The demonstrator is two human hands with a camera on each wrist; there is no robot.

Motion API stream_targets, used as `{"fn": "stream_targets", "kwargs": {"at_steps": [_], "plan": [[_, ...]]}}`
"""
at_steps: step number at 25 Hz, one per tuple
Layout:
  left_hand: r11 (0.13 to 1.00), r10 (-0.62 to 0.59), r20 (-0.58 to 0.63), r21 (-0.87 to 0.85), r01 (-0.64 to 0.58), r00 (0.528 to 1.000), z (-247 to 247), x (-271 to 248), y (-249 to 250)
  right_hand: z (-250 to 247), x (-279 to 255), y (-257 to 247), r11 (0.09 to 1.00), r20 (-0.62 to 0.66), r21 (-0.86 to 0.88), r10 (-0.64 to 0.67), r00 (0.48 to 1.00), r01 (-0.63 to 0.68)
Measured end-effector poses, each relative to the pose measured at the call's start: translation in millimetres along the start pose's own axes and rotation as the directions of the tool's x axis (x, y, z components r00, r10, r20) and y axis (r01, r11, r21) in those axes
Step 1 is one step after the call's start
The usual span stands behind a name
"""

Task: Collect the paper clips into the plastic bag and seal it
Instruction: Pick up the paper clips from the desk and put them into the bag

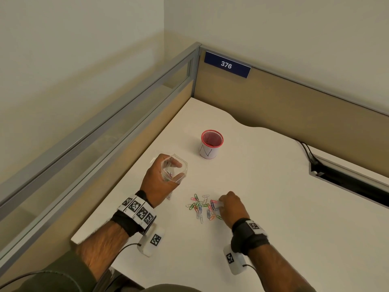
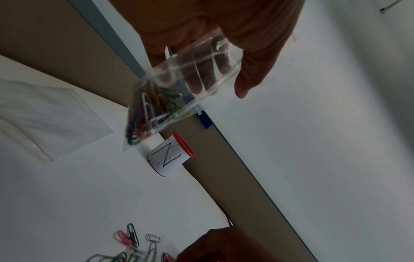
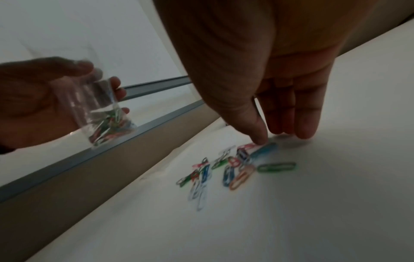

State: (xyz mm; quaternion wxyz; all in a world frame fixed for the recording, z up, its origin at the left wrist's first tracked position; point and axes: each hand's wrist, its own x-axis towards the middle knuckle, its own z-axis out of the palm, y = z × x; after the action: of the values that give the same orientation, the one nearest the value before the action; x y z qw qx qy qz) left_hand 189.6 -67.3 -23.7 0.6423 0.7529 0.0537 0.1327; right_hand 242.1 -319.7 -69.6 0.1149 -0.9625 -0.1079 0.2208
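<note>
Both hands are over the white table (image 1: 273, 207): the right hand (image 1: 232, 207) reaches down with straight fingers, thumb tip touching a blue clip in the scattered clips (image 1: 203, 207). Left of it, the left hand (image 1: 160, 180) grips the open bag (image 1: 175, 168) aloft, some clips already inside. Behind stands a red cup (image 1: 211, 144).

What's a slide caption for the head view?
Left hand holds open bag; right hand reaches paper clips.

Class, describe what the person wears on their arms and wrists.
Each wrist carries a black strap with white square-patterned marker tags. A white box bearing the same kind of tag hangs under each wrist, with a thin dark cable. Dark olive sleeves are pushed up the forearms.
</note>
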Motion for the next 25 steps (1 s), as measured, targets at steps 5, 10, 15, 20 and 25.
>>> {"fn": "stream_targets", "kwargs": {"at_steps": [5,10,15,20,25], "plan": [[1.000,0.010,-0.016,0.017,-0.009,1.000,2.7,1.2,0.4,9.0,-9.7,-7.0,0.996,0.011,0.071,-0.052,0.999,0.051],[1.000,0.001,-0.016,-0.001,-0.001,1.000,2.6,-0.5,-2.0,14.2,-22.7,-0.2,0.996,0.045,0.015,0.091,0.995,-0.091],[1.000,0.012,0.002,0.014,-0.012,1.000,6.0,0.5,-1.7,17.1,5.1,-30.6,0.990,-0.018,0.138,0.023,1.000,-0.020],[1.000,0.016,-0.028,0.012,-0.016,0.999,-2.1,1.7,0.1,7.1,15.9,-34.1,0.995,-0.022,0.097,0.022,1.000,-0.020],[0.999,-0.003,-0.021,0.034,0.004,1.000,0.6,-2.5,-1.7,23.9,11.3,-50.3,0.986,0.055,-0.100,-0.129,0.990,0.134]]}}
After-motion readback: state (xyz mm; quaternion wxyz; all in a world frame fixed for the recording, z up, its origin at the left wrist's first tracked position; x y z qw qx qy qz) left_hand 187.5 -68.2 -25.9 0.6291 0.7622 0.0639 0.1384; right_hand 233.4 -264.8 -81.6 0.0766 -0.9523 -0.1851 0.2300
